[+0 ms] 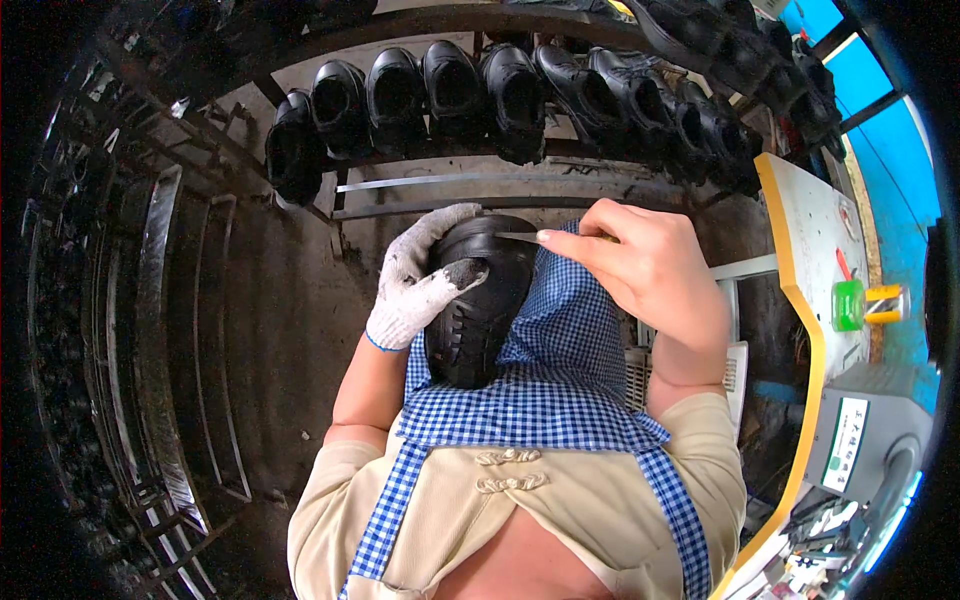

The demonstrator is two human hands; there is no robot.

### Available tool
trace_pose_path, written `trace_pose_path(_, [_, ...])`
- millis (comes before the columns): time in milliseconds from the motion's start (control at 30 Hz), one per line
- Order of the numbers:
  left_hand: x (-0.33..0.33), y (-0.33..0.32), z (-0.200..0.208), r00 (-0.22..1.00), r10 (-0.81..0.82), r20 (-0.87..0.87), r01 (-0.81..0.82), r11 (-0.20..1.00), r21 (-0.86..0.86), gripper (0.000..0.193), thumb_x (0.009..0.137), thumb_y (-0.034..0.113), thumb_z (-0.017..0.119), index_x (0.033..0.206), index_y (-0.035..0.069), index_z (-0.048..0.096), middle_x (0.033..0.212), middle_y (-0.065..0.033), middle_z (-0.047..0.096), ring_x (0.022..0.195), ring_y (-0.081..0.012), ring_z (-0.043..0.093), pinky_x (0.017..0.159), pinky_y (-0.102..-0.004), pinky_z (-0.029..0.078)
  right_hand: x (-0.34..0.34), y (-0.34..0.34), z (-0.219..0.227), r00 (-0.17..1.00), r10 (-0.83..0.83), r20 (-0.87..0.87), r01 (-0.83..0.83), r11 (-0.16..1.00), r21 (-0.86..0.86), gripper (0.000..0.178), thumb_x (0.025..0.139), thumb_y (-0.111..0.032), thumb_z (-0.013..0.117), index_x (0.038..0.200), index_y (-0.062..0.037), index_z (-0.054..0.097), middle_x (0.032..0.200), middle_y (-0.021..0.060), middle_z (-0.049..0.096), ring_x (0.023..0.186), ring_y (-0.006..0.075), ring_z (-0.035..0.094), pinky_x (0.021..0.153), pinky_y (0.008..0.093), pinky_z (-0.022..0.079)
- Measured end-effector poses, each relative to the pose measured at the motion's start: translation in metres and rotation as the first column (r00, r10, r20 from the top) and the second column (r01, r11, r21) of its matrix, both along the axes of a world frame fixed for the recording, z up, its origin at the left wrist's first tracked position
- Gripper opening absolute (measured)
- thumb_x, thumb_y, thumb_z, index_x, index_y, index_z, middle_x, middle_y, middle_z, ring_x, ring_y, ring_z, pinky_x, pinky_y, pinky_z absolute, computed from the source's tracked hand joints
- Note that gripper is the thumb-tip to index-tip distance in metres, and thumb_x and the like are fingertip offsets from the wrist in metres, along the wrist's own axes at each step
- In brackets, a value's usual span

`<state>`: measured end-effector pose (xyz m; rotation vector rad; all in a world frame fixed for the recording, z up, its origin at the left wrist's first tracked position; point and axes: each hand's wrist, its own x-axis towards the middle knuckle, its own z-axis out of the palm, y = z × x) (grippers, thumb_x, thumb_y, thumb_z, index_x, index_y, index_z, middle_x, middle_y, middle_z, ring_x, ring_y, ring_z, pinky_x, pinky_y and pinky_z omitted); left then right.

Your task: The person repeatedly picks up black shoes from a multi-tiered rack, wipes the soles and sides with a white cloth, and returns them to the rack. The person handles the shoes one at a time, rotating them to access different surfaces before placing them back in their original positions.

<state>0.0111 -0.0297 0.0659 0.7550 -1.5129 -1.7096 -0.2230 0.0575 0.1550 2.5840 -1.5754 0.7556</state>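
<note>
A black lace-up shoe (493,282) rests against my lap, its toe pointing away from me. My left hand (418,285), in a whitish knit glove with a darkened thumb, is closed around the shoe's left side near the toe. Bare, my right hand (645,262) pinches a thin pointed metal tool (517,237), its tip laid against the toe along the shoe's edge. Most of the tool's handle is hidden in my fingers.
Ahead, a rack holds a row of black shoes (455,85), with more shoes above. Metal rack frames (160,350) stand at left. On the right, a yellow-edged white table (815,240) bears a green-labelled container (848,305) and a grey machine (870,425).
</note>
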Motion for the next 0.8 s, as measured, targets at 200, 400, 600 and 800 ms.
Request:
trace_pose_path(200, [0.003,-0.001,0.002,1.0,0.0,0.002,0.0,0.999,-0.037,0.071,0.069,0.031,0.078,0.126,-0.003,0.055,0.12,-0.0117,0.061,0.113,-0.0212,0.057,0.101,-0.0342,0.042,-0.011,0.006,0.001,1.0,0.007,0.027,-0.007,1.0,0.001,0.032,0.072,-0.005,0.07,0.102,-0.0168,0.072,0.077,0.0034,0.057,0.062,0.0203,0.06,0.053,0.0324,0.049])
trace_pose_path(400, [0.001,-0.002,-0.001,0.999,0.008,-0.042,-0.008,1.0,-0.015,0.067,0.07,0.025,0.076,0.127,-0.002,0.054,0.12,-0.012,0.061,0.112,-0.0204,0.057,0.1,-0.0335,0.043,-0.005,0.0,-0.007,0.996,0.013,0.089,-0.013,1.0,-0.002,0.032,0.076,-0.008,0.072,0.107,-0.0161,0.07,0.078,0.004,0.058,0.062,0.0214,0.061,0.053,0.033,0.049])
trace_pose_path(600, [0.02,-0.035,-0.015,0.849,0.481,-0.219,-0.488,0.872,0.023,0.048,0.093,0.025,0.054,0.134,0.0,0.048,0.125,-0.0131,0.058,0.111,-0.024,0.058,0.097,-0.0376,0.049,-0.01,-0.009,-0.06,0.908,-0.067,0.413,0.059,0.998,0.031,0.065,0.07,-0.017,0.084,0.13,-0.0079,0.058,0.084,0.0068,0.063,0.064,0.0111,0.059,0.057,0.026,0.048])
trace_pose_path(800, [0.048,-0.08,-0.058,0.536,0.535,-0.653,-0.258,0.84,0.477,0.075,0.094,0.063,0.041,0.139,0.002,0.042,0.132,-0.0179,0.053,0.117,-0.0324,0.056,0.099,-0.0455,0.049,0.017,0.023,-0.141,0.837,-0.195,0.512,0.084,0.969,0.232,0.104,0.057,-0.036,0.091,0.144,-0.0128,0.039,0.108,0.0133,0.067,0.074,0.0271,0.067,0.065,0.0343,0.053])
